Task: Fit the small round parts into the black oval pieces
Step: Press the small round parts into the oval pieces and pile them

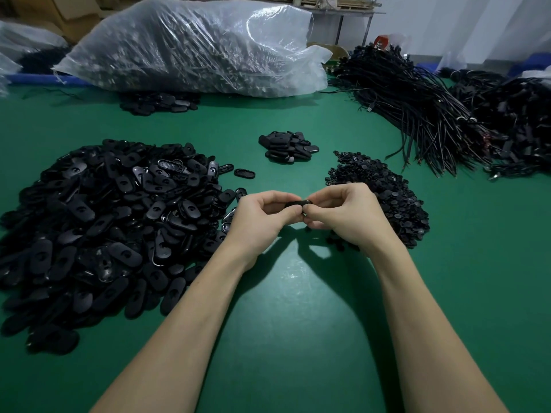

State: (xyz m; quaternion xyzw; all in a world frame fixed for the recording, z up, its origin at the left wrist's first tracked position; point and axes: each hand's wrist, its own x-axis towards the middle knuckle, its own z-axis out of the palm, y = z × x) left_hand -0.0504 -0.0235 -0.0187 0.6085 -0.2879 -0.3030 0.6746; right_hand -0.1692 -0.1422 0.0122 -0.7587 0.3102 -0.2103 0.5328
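Black oval piece [296,203] being pinched at frame centre, above green worktop [298,293], between left hand [262,216] and right hand [346,216], fingers curled narrow round it. Round part hidden. Advising: pressing squarely, thumbs opposed, until seated. Spare round parts [384,195] lying centre right.

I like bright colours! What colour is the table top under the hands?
Green. The table shows plainly in the head view, its only view.
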